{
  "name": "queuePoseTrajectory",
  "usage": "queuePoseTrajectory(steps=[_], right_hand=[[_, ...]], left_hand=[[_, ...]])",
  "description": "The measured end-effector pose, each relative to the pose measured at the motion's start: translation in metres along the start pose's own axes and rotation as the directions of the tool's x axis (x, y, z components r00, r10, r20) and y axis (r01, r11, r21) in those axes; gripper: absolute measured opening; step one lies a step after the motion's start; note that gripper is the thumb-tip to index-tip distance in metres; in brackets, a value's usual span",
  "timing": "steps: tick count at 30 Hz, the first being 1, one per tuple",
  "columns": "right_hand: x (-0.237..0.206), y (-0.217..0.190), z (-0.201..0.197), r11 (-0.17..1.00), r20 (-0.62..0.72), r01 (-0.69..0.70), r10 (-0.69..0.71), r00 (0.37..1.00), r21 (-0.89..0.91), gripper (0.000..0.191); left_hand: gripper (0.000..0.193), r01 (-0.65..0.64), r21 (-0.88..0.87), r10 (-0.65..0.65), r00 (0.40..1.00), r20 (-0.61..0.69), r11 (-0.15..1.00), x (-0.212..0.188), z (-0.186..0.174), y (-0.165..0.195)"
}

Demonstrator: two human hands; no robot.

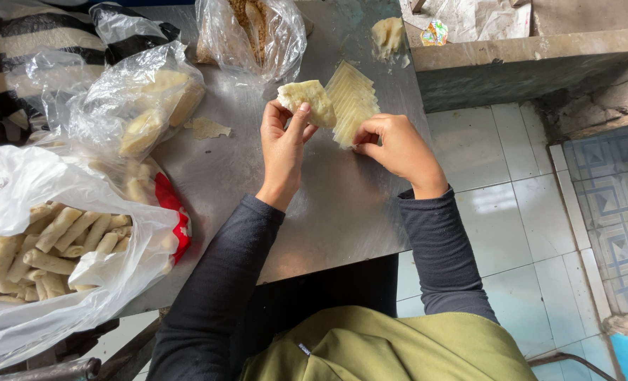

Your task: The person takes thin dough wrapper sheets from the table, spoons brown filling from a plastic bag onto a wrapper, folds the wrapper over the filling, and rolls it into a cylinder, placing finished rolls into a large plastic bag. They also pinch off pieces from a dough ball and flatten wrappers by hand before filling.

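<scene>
The white bag of rolls (53, 247) is running off the left edge, and the right hand (397, 146) is hiding its own fingertips and the wrapper stack's (353, 99) lower corner.

Pale folded wrapper (307, 100) held aloft, fanned wrapper stack (353, 102) flat on table

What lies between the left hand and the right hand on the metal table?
In the head view, a fanned stack of pale wrapper sheets lies between the left hand and the right hand.

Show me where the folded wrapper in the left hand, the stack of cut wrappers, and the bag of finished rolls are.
folded wrapper (307, 99), head view, its pale top face.
stack of cut wrappers (353, 99), head view, middle of the fanned sheets.
bag of finished rolls (109, 282), head view, white plastic wall.
</scene>
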State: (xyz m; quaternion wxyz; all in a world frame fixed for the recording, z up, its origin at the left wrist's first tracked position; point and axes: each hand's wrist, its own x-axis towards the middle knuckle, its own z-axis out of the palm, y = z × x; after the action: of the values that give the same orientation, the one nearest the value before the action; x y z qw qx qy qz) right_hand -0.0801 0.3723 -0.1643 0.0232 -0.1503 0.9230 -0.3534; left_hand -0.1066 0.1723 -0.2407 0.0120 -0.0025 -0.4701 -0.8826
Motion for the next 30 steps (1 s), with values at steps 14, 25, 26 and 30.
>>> queuePoseTrajectory(steps=[14, 25, 26, 30], right_hand=[[0.003, -0.001, 0.021, 0.892, -0.282, 0.3, -0.208, 0.937, 0.339, 0.035], [0.006, 0.007, 0.021, 0.757, -0.208, 0.224, -0.118, 0.971, 0.614, 0.025], [0.006, 0.006, 0.022, 0.763, -0.204, 0.217, -0.114, 0.972, 0.609, 0.025], [0.008, 0.011, 0.022, 0.794, -0.196, 0.137, -0.023, 0.98, 0.592, 0.015]], left_hand=[[0.016, 0.083, -0.033, -0.075, 0.975, 0.208, 0.996, -0.012, 0.009, -0.009], [0.016, 0.21, -0.042, -0.196, 0.957, 0.213, 0.977, -0.014, 0.008, -0.002], [0.016, 0.197, -0.038, -0.184, 0.958, 0.218, 0.98, -0.015, 0.008, -0.001], [0.015, 0.194, 0.034, -0.197, 0.963, 0.182, 0.98, -0.013, 0.008, 0.0]])
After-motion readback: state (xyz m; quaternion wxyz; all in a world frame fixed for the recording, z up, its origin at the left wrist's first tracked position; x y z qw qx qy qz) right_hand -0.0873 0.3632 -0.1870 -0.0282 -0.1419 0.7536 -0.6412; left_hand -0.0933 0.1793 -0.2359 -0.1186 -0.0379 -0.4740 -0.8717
